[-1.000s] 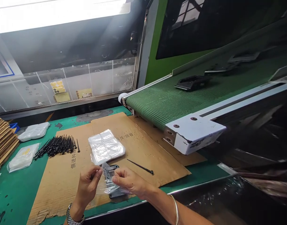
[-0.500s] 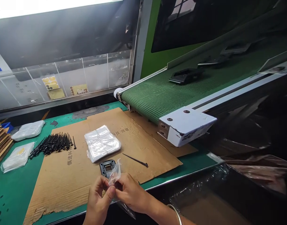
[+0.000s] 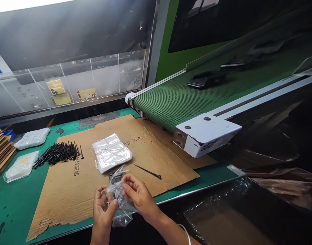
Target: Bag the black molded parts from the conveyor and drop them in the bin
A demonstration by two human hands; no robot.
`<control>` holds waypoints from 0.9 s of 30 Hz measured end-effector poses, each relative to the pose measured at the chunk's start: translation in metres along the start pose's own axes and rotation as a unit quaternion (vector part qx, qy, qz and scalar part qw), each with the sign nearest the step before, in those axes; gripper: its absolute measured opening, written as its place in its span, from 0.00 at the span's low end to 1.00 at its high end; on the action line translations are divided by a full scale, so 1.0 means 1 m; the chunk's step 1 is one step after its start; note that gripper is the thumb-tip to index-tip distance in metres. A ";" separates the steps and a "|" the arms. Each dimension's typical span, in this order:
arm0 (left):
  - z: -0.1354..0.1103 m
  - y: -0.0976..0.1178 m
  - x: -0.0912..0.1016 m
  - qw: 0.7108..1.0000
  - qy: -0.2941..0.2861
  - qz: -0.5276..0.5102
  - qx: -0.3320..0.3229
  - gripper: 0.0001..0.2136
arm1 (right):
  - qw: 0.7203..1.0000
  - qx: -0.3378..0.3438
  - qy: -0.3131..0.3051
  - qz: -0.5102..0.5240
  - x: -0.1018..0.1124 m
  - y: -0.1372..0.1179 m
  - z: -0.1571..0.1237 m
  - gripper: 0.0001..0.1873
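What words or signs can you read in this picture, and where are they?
"俱进科" runs down the brown cardboard sheet.
"技·回收" is printed on the same cardboard, near the conveyor belt.
The yellow stickers on the window are too small to read.
The marks on the white conveyor bracket are too blurred to read.

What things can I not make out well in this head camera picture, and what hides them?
Head view:
The black plastic part is mostly hidden by the clear plastic bag and the right hand.
The left hand is cut off at the wrist by the bottom edge.
The yellow labels behind the window are too small to read.
The green conveyor belt is cut off by the right edge.
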State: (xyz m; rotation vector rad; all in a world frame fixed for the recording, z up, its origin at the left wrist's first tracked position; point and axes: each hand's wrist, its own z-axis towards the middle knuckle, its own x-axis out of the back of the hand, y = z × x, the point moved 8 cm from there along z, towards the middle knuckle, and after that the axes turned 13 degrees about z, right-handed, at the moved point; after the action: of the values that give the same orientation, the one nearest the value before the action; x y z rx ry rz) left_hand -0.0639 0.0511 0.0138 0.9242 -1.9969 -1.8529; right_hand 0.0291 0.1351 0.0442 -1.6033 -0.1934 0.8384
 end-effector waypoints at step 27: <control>0.026 0.020 0.103 0.775 0.231 0.583 -0.076 0.12 | 0.992 -0.034 0.059 -0.110 0.053 0.042 -0.008 0.16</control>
State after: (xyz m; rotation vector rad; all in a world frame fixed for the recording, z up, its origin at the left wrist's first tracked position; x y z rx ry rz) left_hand -0.1627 0.0088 0.0059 -0.0370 -1.4497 -0.8985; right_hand 0.0581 0.1487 -0.0161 -1.6557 -0.3120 0.5716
